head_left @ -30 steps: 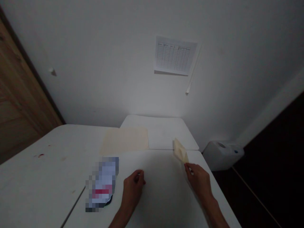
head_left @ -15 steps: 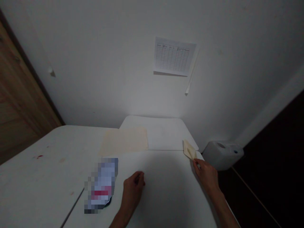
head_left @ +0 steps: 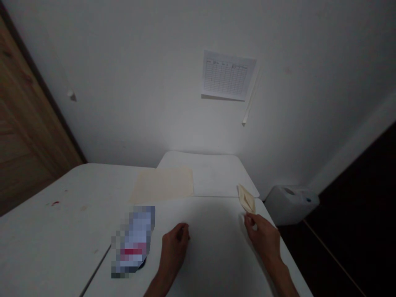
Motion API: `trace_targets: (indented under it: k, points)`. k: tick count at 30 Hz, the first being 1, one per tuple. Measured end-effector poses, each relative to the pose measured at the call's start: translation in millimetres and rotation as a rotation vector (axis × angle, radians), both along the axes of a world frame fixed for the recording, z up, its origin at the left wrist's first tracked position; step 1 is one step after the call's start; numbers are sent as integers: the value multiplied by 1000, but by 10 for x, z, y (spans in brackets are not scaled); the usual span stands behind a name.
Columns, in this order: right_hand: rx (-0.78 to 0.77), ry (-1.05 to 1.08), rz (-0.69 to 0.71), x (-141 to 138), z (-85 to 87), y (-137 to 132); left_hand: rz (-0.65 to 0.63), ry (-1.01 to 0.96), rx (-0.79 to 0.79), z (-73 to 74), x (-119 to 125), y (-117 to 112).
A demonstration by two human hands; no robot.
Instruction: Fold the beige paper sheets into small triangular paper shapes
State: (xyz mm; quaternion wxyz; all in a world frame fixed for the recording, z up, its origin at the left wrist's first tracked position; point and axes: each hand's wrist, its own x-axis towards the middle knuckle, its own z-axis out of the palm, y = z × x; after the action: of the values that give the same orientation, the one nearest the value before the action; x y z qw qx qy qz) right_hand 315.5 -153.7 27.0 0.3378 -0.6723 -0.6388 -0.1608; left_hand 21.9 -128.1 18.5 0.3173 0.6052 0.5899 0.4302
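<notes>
My right hand (head_left: 262,233) is at the right side of the white table, thumb and forefinger pinched at the near corner of a small folded cream-coloured piece (head_left: 246,199). It looks like paper, though cloth is possible. My left hand (head_left: 175,243) rests above the middle of the table with its fingers curled together. Whether anything is inside those fingers cannot be made out. Left of it lies a phone-like object (head_left: 134,239), mostly hidden by pixelation. A flat cream sheet (head_left: 162,184) is spread further back.
The white table (head_left: 216,247) meets another white top at a seam on the left. Behind them stands a pale wall with a printed sheet (head_left: 228,76) on it. A white plastic container (head_left: 289,206) sits beyond the right edge. Wooden boards (head_left: 18,123) are at far left.
My right hand has moved slightly left and toward me, and the folded piece's near corner has shifted with it. The left hand keeps its place.
</notes>
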Motion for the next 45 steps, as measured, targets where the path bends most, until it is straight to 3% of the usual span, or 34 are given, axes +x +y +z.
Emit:
trace_targets:
  k: [4,8,12,16,22,29,45]
  points:
    - [-25,53,132,-395,-126,-43,50,45,70,-10,12,68]
    - [-61,25,240,-622,-194,-10,161,186,137,52,1,312]
    - [-52,8,290,-641,-244,25,229,251,170,175,0,739]
    - [-61,12,284,-619,-273,28,212,373,191,275,39,1166]
    - [-95,17,275,-627,-265,34,120,575,153,264,73,1535]
    - [-90,23,283,-626,-268,39,20,727,96,168,45,1588]
    - [-132,55,277,-617,-286,38,25,805,103,182,-26,1623]
